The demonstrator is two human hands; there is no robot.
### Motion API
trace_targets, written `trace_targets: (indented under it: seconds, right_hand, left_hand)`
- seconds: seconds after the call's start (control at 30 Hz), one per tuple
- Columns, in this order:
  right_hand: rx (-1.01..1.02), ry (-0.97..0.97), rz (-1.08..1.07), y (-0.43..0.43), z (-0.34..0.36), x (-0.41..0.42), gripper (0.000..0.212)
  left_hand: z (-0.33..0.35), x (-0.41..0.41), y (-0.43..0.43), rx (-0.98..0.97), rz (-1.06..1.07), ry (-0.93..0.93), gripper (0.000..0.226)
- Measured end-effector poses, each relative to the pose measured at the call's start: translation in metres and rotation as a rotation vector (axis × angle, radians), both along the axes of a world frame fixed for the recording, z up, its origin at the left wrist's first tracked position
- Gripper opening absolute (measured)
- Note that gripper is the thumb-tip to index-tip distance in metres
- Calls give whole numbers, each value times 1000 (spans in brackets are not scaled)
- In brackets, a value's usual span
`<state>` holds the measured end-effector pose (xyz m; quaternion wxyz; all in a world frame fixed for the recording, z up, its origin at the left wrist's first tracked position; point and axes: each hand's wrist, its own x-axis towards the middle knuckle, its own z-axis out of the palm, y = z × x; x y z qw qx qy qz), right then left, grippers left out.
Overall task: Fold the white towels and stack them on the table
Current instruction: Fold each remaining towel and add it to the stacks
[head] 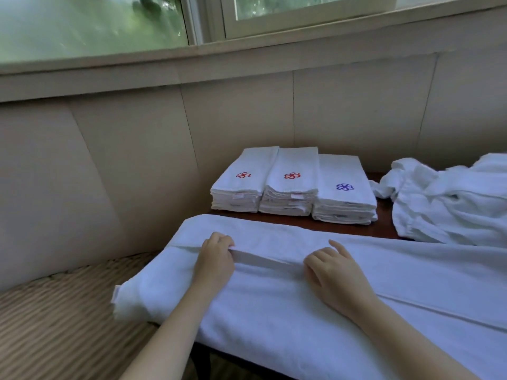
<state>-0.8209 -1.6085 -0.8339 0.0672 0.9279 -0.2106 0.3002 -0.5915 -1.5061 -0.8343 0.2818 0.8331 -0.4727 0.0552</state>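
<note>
The towel [274, 297] in hand lies lengthwise across the near edge of the counter [345, 229], doubled so that a long hem runs from left to right through its middle. The left hand [216, 256] has its grip closed on that hem, fingers curled over the edge. This looks like a way of keeping the layers lined up while the fold is made. The right hand [334, 272] sits further along the same hem with knuckles raised and one finger out straight. Whether its grip pinches the cloth or only presses it I cannot tell, as the fingertips are tucked out of sight.

Behind, three folded stacks [292, 187] stand side by side against the wall, probably to leave the front of the counter free for folding. A heap of unfolded towels [450, 198] waits at the right, cut off by the frame. The towel's right end runs out of view, and its left end droops over a wicker seat [55, 311]. Most of the counter is covered — only a dark strip shows.
</note>
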Motion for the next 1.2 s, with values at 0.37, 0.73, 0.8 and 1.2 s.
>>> trace_targets:
  seconds: [0.37, 0.73, 0.8, 1.2]
  right_hand:
    - [497, 331, -356, -17, -1, -7, 59]
    - [552, 467, -429, -47, -6, -21, 81]
    - [592, 463, -488, -54, -7, -26, 81]
    - [613, 439, -504, -59, -7, -30, 71]
  left_hand:
    - [1, -10, -1, 110, 98, -245, 20]
    - [7, -70, -100, 381, -356, -28, 53]
    - [-5, -70, -107, 460, -269, -30, 55]
    - [4, 87, 13, 532, 459, 234, 68]
